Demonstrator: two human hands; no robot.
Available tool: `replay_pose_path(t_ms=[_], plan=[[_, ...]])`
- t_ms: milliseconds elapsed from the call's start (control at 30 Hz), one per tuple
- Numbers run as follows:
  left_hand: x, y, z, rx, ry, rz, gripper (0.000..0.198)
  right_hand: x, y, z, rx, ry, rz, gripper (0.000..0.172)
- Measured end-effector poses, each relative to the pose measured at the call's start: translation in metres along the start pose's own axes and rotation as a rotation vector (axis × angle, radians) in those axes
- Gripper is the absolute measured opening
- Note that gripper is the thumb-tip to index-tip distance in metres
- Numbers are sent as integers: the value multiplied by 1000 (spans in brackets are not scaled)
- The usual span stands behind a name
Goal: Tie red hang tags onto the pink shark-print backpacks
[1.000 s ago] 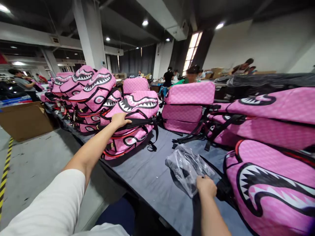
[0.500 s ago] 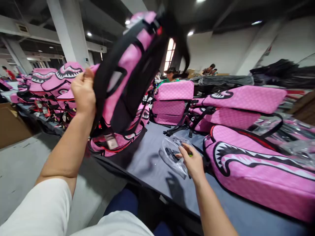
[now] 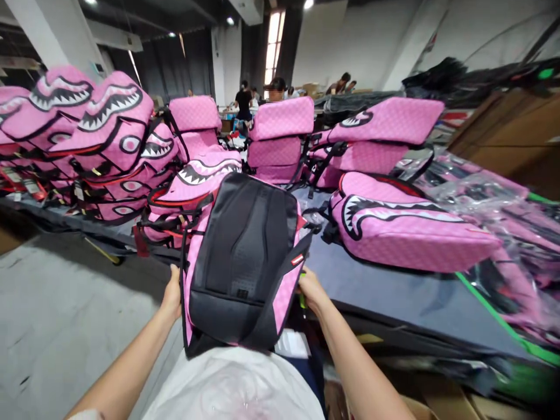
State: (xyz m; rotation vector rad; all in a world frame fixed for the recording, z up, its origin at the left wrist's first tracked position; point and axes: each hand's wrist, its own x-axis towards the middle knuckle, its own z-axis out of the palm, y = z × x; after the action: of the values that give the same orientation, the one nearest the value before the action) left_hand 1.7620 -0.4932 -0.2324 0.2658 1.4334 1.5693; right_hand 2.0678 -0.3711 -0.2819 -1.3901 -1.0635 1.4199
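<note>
A pink backpack point(image 3: 251, 251) rests against my body at the table edge, its black padded back panel facing up toward me. My left hand point(image 3: 174, 294) grips its left side, with the fingertips hidden behind the pink edge. On the other side, my right hand point(image 3: 311, 289) is closed at the lower right edge, near a black shoulder strap point(image 3: 280, 283). A small yellow-green item point(image 3: 303, 294) shows by the right fingers; its kind cannot be made out. Just beyond the backpack lies another pink bag point(image 3: 205, 172) with a toothed shark mouth.
Stacked pink shark-mouth backpacks point(image 3: 118, 140) fill the left of the grey-covered table point(image 3: 371, 297). More pink bags point(image 3: 411, 233) lie to the right, beside plastic-wrapped ones point(image 3: 476, 181). Other people point(image 3: 244, 100) are in the background. A cardboard box point(image 3: 516, 128) stands at far right.
The backpack has come down from the raised left hand to in front of my body, back panel up. My right hand has left the clear plastic on the table and now holds the backpack's right side.
</note>
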Motion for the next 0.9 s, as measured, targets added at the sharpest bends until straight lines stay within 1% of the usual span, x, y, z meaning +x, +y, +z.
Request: replay_pose_path(t_ms=[33,67,133,200,267,333,367,400,467,500,533,567,600,633,667,700,733,767,800,833,867,900], plan=[[3,-8,-6,-9,-45,-51,67,-2,3,1,-6,20,-11,35],[7,-13,-12,-7,-91,-53,68,-4,1,2,-13,36,-47,35],[14,-18,-18,38,-147,47,66,-7,-13,0,-47,57,-184,35],[21,-23,-22,120,-154,129,68,-14,-33,-6,-110,67,-353,32],[29,-30,-26,195,-170,127,70,-25,-49,-14,-213,76,-472,33],[39,-39,-31,264,-192,95,67,-35,-54,-18,-329,97,-513,35],[44,-43,-32,313,-195,95,64,-38,-51,-18,-378,118,-509,35],[49,-46,-34,385,-193,104,62,-39,-45,-18,-416,139,-492,32],[54,-48,-33,628,-148,132,63,-34,-27,-16,-459,161,-420,23],[54,-47,-31,782,-93,184,68,-31,-16,-15,-471,162,-374,19],[51,-44,-27,933,-21,288,77,-27,-7,-14,-478,153,-332,16],[47,-40,-22,1060,57,450,85,-23,2,-15,-481,142,-302,15],[42,-36,-14,1148,113,659,90,-20,8,-16,-483,130,-289,15],[35,-32,-5,1198,110,886,89,-19,10,-18,-488,123,-287,17],[28,-29,7,1226,25,1091,82,-19,9,-22,-493,123,-292,20],[21,-27,20,1250,-130,1239,71,-21,5,-26,-497,141,-297,23],[14,-26,35,1275,-335,1315,59,-25,-4,-30,-493,186,-306,27],[8,-28,52,1300,-552,1328,49,-32,-15,-34,-470,258,-327,31],[1,-32,70,1314,-737,1296,44,-40,-29,-37,-416,353,-367,34],[-7,-38,87,1312,-874,1236,43,-50,-44,-38,-324,448,-424,36],[-15,-45,103,1296,-965,1166,46,-60,-59,-36,-197,519,-491,38],[-23,-54,117,1272,-1034,1093,51,-69,-72,-33,-47,543,-549,37]])
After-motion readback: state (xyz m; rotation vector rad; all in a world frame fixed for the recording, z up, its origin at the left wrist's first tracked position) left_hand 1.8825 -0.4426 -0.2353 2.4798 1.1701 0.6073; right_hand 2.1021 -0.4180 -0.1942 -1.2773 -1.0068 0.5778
